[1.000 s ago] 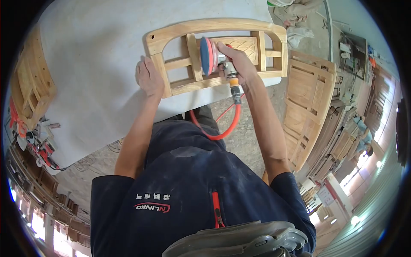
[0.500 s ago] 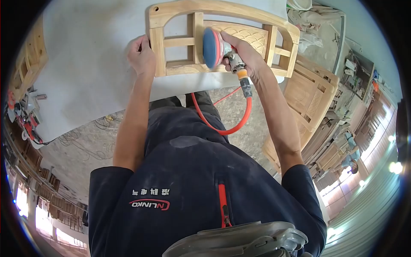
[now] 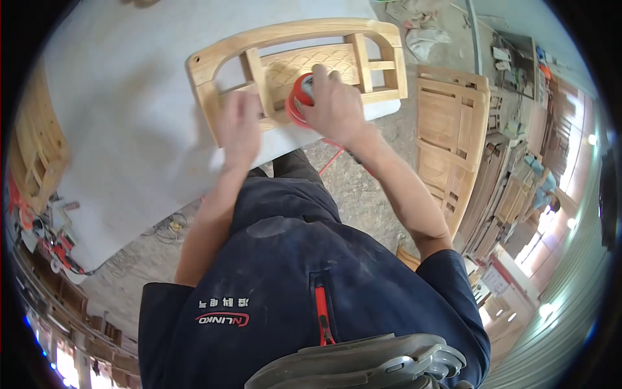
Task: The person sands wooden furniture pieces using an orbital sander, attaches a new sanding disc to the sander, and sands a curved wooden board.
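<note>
A curved wooden frame with a scale-carved panel point(image 3: 311, 32) lies on the pale table. My right hand point(image 3: 337, 107) is closed around a red round sander point(image 3: 299, 97), whose disc faces down at the frame's near rail; whether it touches the wood is unclear. Over the left part of the same rail is my left hand point(image 3: 241, 126), smeared by motion, its fingers hard to make out. Part of the near rail is hidden behind both hands.
More wooden frames stand beyond the pale table point(image 3: 129, 129): one at left point(image 3: 42, 129), a larger panel at right point(image 3: 450, 136). Red tools point(image 3: 58, 249) and cables lie at lower left. Another person point(image 3: 543, 185) is far right, near stacked boards.
The sander has turned from disc sideways to disc down and moved lower left on the frame. My left hand has moved from the frame's left edge onto its near rail.
</note>
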{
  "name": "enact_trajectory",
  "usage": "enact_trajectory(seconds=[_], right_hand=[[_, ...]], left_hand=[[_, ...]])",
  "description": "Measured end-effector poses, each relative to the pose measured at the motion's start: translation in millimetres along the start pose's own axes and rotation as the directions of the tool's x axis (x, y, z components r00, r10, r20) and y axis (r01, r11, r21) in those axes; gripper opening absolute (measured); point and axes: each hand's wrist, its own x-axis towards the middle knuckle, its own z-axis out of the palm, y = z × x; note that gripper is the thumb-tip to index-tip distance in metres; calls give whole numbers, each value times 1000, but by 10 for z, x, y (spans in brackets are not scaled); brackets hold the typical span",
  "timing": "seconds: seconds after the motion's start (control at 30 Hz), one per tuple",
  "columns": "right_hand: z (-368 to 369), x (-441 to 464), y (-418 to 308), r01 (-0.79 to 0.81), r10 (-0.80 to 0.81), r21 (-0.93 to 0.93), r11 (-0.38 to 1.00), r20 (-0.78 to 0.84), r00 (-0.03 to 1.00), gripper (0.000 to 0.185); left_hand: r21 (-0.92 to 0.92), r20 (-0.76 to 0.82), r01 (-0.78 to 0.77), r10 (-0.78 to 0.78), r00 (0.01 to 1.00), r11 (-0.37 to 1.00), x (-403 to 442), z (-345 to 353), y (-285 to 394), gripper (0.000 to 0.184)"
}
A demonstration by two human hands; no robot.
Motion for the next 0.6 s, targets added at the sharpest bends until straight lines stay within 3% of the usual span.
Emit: enact_trajectory(seconds=[0.03, 0.07, 0.1, 0.13, 0.23, 0.33, 0.4, 0.43, 0.53, 0.57, 0.6], right_hand=[[78, -72, 10, 70, -77, -67, 995, -97, 992, 55], [113, -141, 29, 133, -158, -139, 981, -184, 970, 55], [81, -211, 45, 237, -260, -126, 963, -214, 942, 51], [98, -240, 81, 233, -255, -121, 965, -225, 940, 51], [139, -355, 209, 374, -448, -296, 879, -243, 860, 61], [186, -401, 410, 462, -509, -222, 859, -271, 817, 67], [188, -417, 566, 472, -537, -259, 843, -334, 775, 65], [195, -409, 636, 488, -521, -183, 853, -334, 785, 66], [48, -419, 902, 564, -527, -3, 826, -359, 770, 62], [-56, -397, 1032, 624, -556, 74, 778, -384, 737, 57], [-201, -354, 1145, 623, -549, 81, 778, -394, 737, 57]], left_hand=[[65, 148, 27, -37, 988, 998, -55, 206, 133, 47], [68, 161, 15, -26, 987, 998, -88, 408, 220, 47], [-95, 171, 149, -131, 977, 984, -111, 602, 281, 50], [-251, 192, 279, -234, 953, 927, -109, 736, 327, 53], [-403, 160, 345, -306, 939, 848, -115, 887, 354, 46], [-509, 176, 296, -238, 955, 808, -84, 1059, 278, 44], [-625, 224, 389, -322, 920, 677, -46, 1221, 338, 41], [-563, 209, 323, -248, 946, 761, -50, 1291, 388, 31], [-507, 245, 404, -322, 915, 762, 123, 1475, 398, 24], [-486, 100, 325, -318, 943, 811, 145, 1641, 394, 23], [-475, 101, 324, -315, 944, 818, 218, 1705, 349, 23]])
